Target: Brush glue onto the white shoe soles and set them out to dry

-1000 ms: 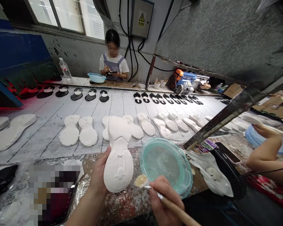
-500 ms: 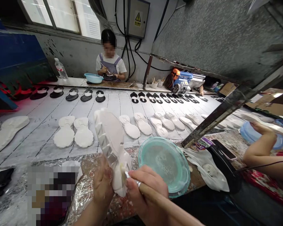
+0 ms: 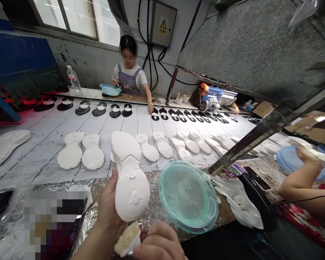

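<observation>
writing: yellow triangle warning sticker [image 3: 163, 24] on the grey electrical box [image 3: 162, 22] on the far wall; text under the triangle too small to read. A small embossed mark on the heel of the held sole, unreadable. Colourful printed label [image 3: 232, 168] just right of the bowl, unreadable.
sole: white shoe sole [image 3: 129, 176], tread side facing the camera, matte and chalky, narrow waist, broad rounded ends, shallow grooves and small dimples. Held up above the near desk edge, just left of the bowl.
left hand: left hand [image 3: 108, 202] wrapped around the sole's lower left edge, thumb on the tread face, gripping it.
right hand: right hand [image 3: 158, 245] closed around a brush [image 3: 127, 239], below the sole at the bottom of the frame. Bristles pale yellow, wet looking, pointing up-left, close under the sole's heel; can't tell if they touch.
bowl: translucent teal bowl [image 3: 189, 195], shallow, milky film inside, on the desk just right of the sole.
desk: near strip covered in crinkled foil-like wrap [image 3: 96, 213], spattered.
belt: wide pale belt [image 3: 97, 128] beyond the sole, a row of white soles [image 3: 151, 148] behind it, black pieces [image 3: 116, 110] farther back.
others: seated person [image 3: 130, 74] at the far side, one hand reaching to the black pieces, blue basin [image 3: 110, 89] and water bottle [image 3: 73, 78] left of them. Another person's arm [image 3: 303, 180] well right of the bowl.
</observation>
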### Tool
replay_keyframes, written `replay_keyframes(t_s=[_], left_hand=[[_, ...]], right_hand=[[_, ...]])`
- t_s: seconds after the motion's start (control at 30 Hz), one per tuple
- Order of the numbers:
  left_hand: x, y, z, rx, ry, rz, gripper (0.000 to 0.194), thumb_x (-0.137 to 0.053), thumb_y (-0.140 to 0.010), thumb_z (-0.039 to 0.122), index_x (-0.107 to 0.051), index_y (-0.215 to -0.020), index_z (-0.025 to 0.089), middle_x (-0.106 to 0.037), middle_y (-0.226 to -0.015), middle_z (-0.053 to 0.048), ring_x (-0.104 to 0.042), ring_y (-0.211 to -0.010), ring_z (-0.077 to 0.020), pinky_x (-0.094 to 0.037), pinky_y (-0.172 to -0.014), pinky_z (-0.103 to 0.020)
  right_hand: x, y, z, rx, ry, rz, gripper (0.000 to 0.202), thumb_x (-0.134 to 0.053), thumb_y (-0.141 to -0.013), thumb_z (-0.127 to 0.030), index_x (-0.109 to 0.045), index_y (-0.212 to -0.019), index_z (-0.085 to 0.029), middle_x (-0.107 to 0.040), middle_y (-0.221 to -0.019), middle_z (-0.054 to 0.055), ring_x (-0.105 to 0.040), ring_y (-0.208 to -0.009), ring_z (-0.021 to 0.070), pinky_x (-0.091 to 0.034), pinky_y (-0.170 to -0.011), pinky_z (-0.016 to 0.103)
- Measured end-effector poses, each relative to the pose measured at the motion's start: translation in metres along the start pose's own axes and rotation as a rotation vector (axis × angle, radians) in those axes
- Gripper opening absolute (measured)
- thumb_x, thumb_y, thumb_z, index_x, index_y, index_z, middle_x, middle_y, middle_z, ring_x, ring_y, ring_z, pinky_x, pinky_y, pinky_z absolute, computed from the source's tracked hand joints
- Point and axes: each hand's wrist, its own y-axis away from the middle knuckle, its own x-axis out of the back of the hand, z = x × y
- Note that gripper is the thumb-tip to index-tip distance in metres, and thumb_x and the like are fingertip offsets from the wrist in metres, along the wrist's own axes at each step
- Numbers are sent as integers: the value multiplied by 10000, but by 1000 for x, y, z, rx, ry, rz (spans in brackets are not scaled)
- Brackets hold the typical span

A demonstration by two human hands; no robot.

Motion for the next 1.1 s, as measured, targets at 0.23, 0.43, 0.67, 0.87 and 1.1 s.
replay_keyframes(t_s=[0.23, 0.43, 0.67, 0.87, 1.1], left_hand=[[20, -19, 13, 197, -8, -57, 381, -464, -947, 383, -690, -1042, 91, -724, -784, -118, -710, -732, -226, -586, -660, -307], [22, -13, 11, 203, -179, -196, 405, -644, -848, 431, -705, -1091, 113, -726, -781, -96, -658, -594, -187, -533, -566, -269], [21, 7, -3, -28, -500, -231, 453, -814, -680, 432, -749, -1037, 162, -741, -817, -72, -684, -785, -224, -504, -635, -249], [18, 0, -7, -86, -476, -251, 353, -844, -655, 331, -759, -932, 130, -750, -912, -87, -681, -910, -233, -518, -743, -237], [28, -33, 2, 134, -16, -238, 431, -488, -947, 432, -632, -1254, 166, -742, -1022, -99, -688, -997, -236, -533, -911, -365]], right_hand=[[15, -12, 15, 143, -65, 2, 203, -472, -790, -73, -587, -938, -153, -586, -634, 3, -522, -548, 99, -503, -566, 261], [31, -20, 18, 29, -90, -70, 250, -509, -787, -30, -610, -967, -172, -606, -664, -7, -545, -619, 95, -512, -616, 240], [42, -42, 18, -84, -31, -133, 218, -521, -868, -48, -658, -1004, -150, -641, -759, 17, -577, -706, 88, -532, -671, 214], [37, -39, 18, -64, -81, -191, 289, -542, -869, -38, -636, -1119, -151, -642, -817, 30, -564, -756, 101, -525, -694, 235], [71, -13, 56, -503, 166, -43, 238, -568, -904, -360, -705, -838, -176, -619, -700, 11, -573, -650, 106, -468, -615, 194]])
